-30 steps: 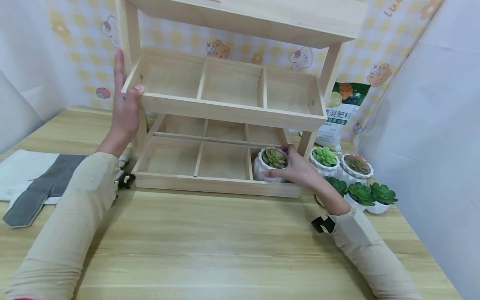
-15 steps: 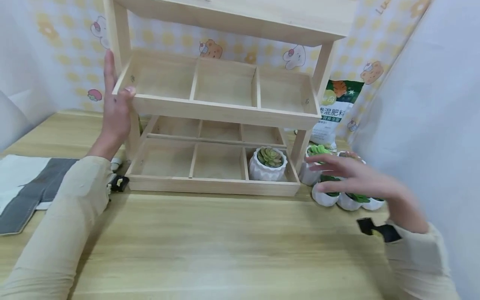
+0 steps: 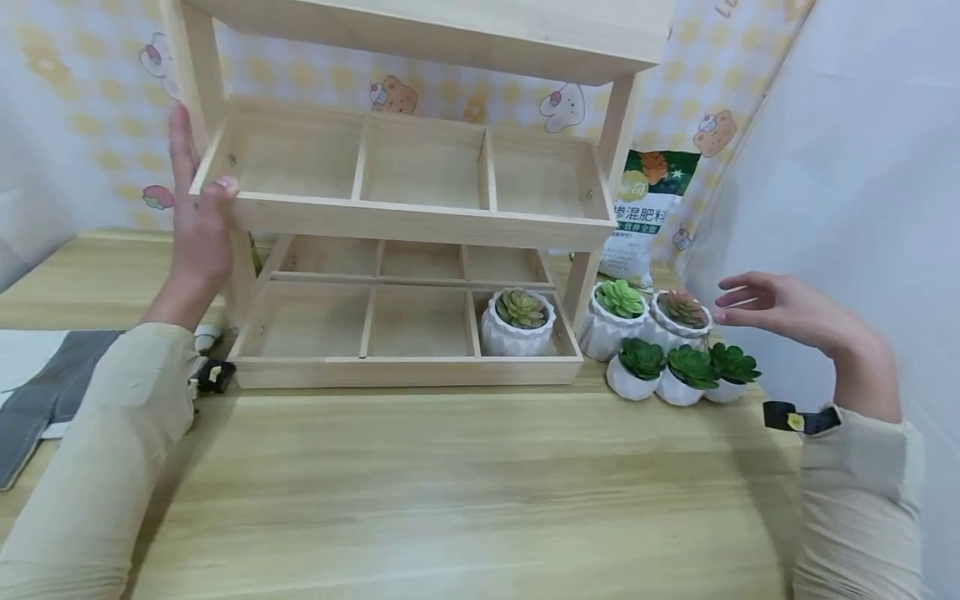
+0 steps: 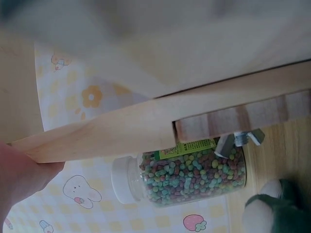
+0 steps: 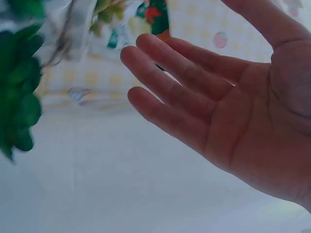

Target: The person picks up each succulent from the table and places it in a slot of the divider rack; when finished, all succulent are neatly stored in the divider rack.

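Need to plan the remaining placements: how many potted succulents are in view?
6: one succulent pot in the shelf's bottom right compartment; five on the table beside it, two behind, three in front. Others may be hidden.

The head camera is looking forward and down across the wooden table (image 3: 450, 483) at the tiered wooden shelf (image 3: 405, 218). The left wrist camera is sitting very close under a shelf rail (image 4: 160, 121), facing the patterned backdrop (image 4: 92, 97). The right wrist camera is facing the open palm (image 5: 243, 126), with blurred, probably succulent, leaves (image 5: 19, 97) alongside; both wrist views share that backdrop.
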